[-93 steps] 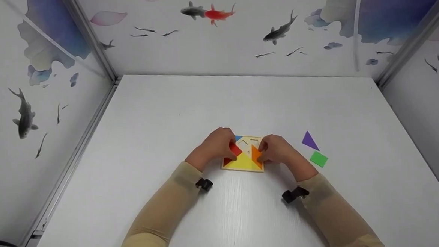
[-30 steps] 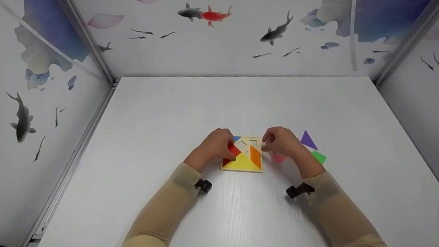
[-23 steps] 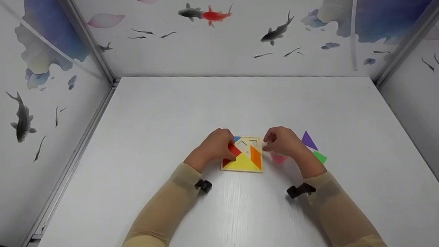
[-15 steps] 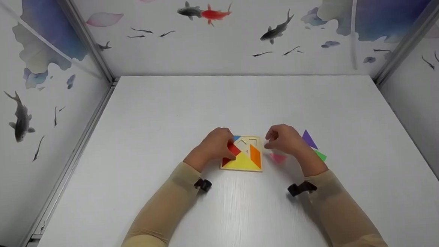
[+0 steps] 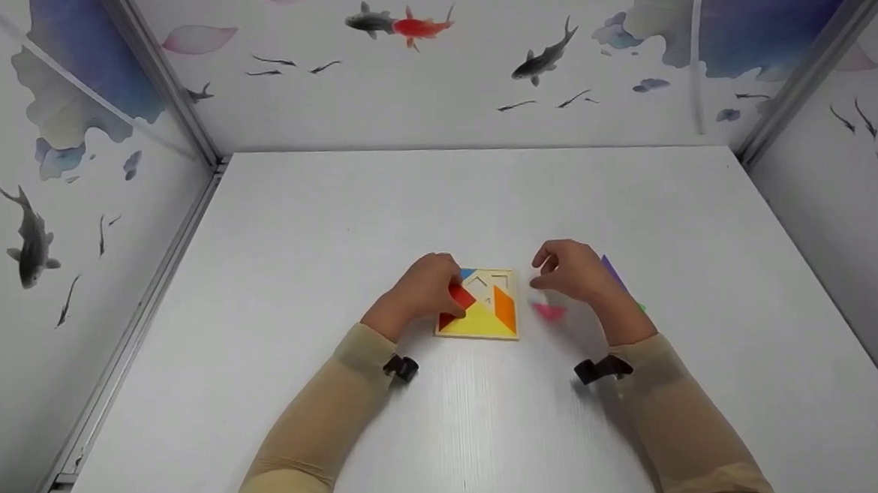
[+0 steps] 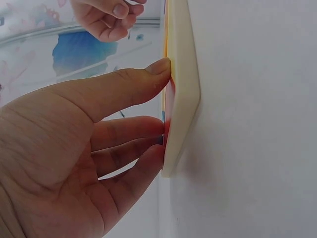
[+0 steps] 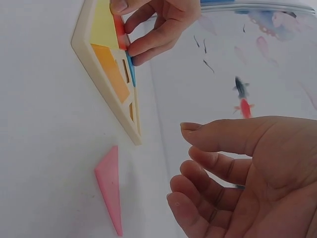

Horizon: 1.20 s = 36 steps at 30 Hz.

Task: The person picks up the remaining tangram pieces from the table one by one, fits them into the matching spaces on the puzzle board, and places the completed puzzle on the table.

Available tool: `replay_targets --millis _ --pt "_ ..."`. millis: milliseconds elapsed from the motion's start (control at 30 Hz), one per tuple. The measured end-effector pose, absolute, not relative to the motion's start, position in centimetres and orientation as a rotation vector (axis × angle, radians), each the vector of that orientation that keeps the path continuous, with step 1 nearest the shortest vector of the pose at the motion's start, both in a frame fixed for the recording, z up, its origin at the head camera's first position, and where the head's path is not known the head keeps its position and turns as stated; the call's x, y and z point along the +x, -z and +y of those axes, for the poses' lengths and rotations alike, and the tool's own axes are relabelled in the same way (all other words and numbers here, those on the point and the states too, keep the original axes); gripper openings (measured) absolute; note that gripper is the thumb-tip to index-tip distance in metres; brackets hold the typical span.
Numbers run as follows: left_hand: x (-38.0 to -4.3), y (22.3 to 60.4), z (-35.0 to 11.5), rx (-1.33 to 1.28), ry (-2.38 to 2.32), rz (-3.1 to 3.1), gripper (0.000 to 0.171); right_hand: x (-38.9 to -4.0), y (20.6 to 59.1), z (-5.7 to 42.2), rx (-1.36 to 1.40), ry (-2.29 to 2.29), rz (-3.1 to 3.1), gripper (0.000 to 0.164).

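In the head view a light wooden tangram board (image 5: 477,338) lies mid-table. It holds a yellow triangle (image 5: 479,323), an orange parallelogram (image 5: 504,311), red pieces (image 5: 462,296) and a blue piece (image 5: 467,273); cut-outs show at its upper right. My left hand (image 5: 426,288) presses thumb and fingertips on the board's left part, covering some of it; in the left wrist view these tips rest on its face. My right hand (image 5: 569,270) hovers to the board's right, fingers loosely bent, nothing between them. Below it a pink piece (image 7: 110,188) lies on the table.
A purple triangle (image 5: 613,269) and a sliver of a green piece (image 5: 642,307) show from behind the right hand and wrist. Small black cameras sit on both wrists. White panels with painted fish (image 5: 542,62) enclose the white table (image 5: 377,205) at back and sides.
My right hand has left the orange parallelogram and moved right and slightly up, uncovering the pink piece and covering more of the purple and green ones. My left hand stays on the board.
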State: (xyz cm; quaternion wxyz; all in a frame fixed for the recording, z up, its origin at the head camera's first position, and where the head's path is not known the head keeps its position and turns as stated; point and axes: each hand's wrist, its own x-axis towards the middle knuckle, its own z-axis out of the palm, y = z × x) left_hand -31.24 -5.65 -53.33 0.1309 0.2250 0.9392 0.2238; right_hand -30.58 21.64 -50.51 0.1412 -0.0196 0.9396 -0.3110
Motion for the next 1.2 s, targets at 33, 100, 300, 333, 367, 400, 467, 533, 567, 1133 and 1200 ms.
replay_targets --millis 33,100,300,333,367,400,467,533,567,1133,1200 --pt "-31.2 53.4 -5.7 0.648 -0.649 2.725 0.044 -30.6 50.5 21.5 -0.050 0.898 2.712 0.032" --pt "-31.3 53.4 -5.8 0.628 -0.654 2.717 0.045 -30.5 50.4 21.3 -0.039 0.901 2.711 0.033" --pt "-31.4 53.5 -6.2 0.614 -0.662 2.722 0.045 -30.4 50.3 20.8 -0.063 0.947 2.726 0.035" --pt "-31.4 53.5 -6.3 0.614 -0.663 2.726 0.045 -30.4 50.3 20.8 -0.062 0.950 2.731 0.036" --pt "-31.4 53.5 -6.3 0.611 -0.665 2.726 0.045 -30.4 50.3 20.9 -0.062 0.948 2.737 0.036" --pt "-31.4 53.6 -6.3 0.614 -0.659 2.727 0.045 -30.5 50.3 20.9 -0.062 0.940 2.746 0.037" --pt "-31.5 53.6 -6.3 0.620 -0.644 2.731 0.046 -30.5 50.4 21.1 -0.062 0.918 2.761 0.038" --pt "-31.5 53.7 -6.2 0.629 -0.624 2.736 0.046 -30.6 50.4 21.4 -0.066 0.900 2.773 0.040" --pt "-31.6 53.7 -6.1 0.630 -0.616 2.737 0.046 -30.7 50.4 21.5 -0.070 0.895 2.776 0.041" --pt "-31.4 53.6 -5.4 0.624 -0.647 2.729 0.046 -29.6 48.8 23.2 -0.052 1.005 2.834 0.056" --pt "-31.4 53.6 -5.5 0.615 -0.653 2.732 0.046 -29.2 48.5 23.3 -0.063 1.010 2.855 0.056"
